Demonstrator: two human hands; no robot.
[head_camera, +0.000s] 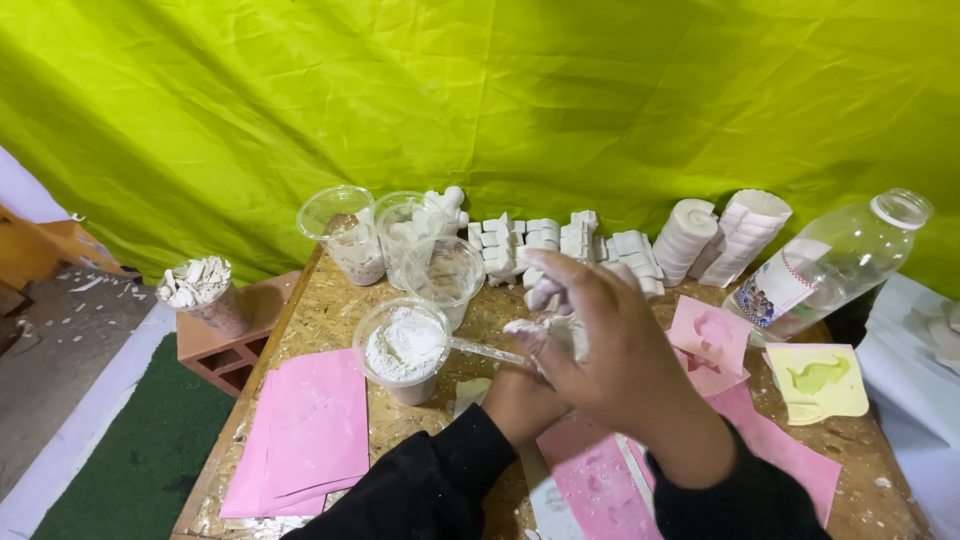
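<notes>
My right hand (610, 345), dusted with white powder, hovers over the table's middle with its fingers curled. The handle of a clear plastic spoon (480, 350) ends at its thumb, and the spoon's bowl rests in a clear cup of white powder (403, 348). My left hand (515, 400) lies under and behind the right one. Most of it is hidden, so what it holds cannot be made out. Both arms wear black sleeves.
An empty clear cup (443, 270) and two more cups (345, 232) stand behind. White cast pieces (560, 240) line the back. A clear bottle (835, 262) lies at right. Pink moulds (708, 338), a yellow mould (818, 380) and pink sheets (305, 430) lie on the chipboard table (320, 320).
</notes>
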